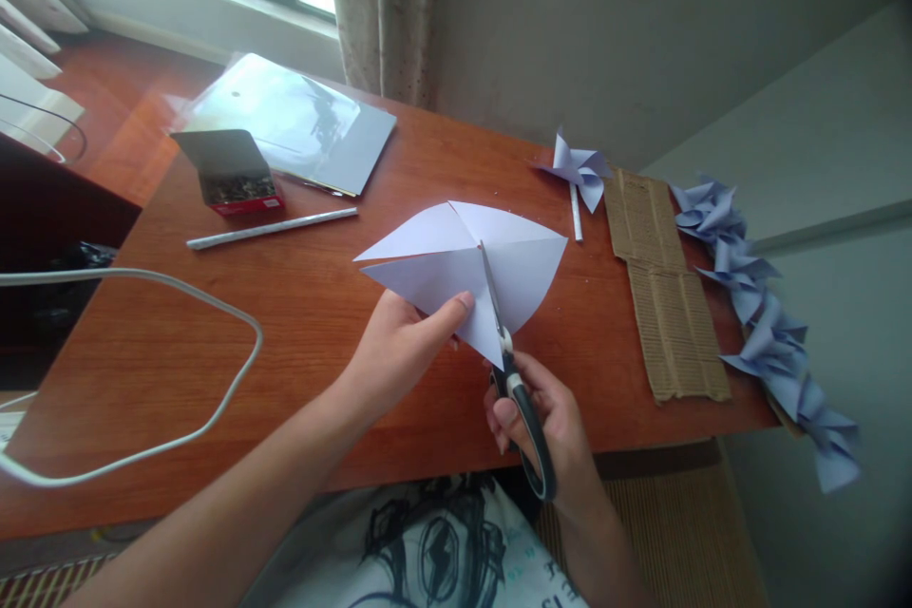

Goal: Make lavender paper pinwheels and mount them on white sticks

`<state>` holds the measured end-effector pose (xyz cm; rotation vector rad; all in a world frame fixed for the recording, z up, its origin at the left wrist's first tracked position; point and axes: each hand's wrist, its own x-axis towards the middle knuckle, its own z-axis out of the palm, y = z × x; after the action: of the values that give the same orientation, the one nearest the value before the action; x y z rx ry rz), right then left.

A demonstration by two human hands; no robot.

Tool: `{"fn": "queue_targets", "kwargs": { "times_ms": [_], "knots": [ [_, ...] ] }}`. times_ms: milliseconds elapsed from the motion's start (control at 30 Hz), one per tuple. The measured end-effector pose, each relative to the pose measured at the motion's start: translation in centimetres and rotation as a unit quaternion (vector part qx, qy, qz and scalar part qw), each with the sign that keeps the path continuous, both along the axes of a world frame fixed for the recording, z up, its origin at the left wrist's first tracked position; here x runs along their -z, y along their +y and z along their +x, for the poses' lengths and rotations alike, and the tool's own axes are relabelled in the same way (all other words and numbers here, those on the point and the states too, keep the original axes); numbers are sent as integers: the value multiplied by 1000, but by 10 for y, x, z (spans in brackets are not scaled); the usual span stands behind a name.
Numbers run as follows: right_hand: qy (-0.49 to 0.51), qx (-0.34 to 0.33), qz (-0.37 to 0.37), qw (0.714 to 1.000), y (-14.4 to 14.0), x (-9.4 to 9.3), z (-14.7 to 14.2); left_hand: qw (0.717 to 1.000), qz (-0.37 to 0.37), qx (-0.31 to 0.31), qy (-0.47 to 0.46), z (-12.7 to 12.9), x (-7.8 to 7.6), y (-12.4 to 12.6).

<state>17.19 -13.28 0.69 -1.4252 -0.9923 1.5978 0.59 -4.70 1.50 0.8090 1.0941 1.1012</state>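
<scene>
Above wooden table (pixel 299 323): left hand (pixel 399 347) pinched paper sheet (pixel 463 271) at near edge, thumb on top. Right hand (pixel 548 423) gripped scissors (pixel 509 370), fingers through handles, blades cutting into sheet toward centre.

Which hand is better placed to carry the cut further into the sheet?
Right. The right hand holds the scissors, with the blades already in the paper sheet along a crease. The left hand only pinches the sheet's lower edge, steadying it.
</scene>
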Motion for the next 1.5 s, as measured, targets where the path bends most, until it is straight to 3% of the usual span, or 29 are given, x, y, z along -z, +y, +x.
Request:
{"fn": "queue_targets", "kwargs": {
  "times_ms": [433, 833, 1300, 1500],
  "knots": [
    [-19, 21, -9, 1000, 1, -9, -6, 1000, 0, 4, -10, 0, 0, -1],
    [-7, 13, 19, 1000, -3, 4, -3, 1000, 7, 6, -7, -1, 3, 0],
    [-26, 9, 26, 999, -2, 4, -3, 1000, 15, 5, -13, -1, 4, 0],
    [11, 14, 8, 1000, -3, 1, -5, 1000, 14, 8, -12, -1, 4, -1]
  ]
}}
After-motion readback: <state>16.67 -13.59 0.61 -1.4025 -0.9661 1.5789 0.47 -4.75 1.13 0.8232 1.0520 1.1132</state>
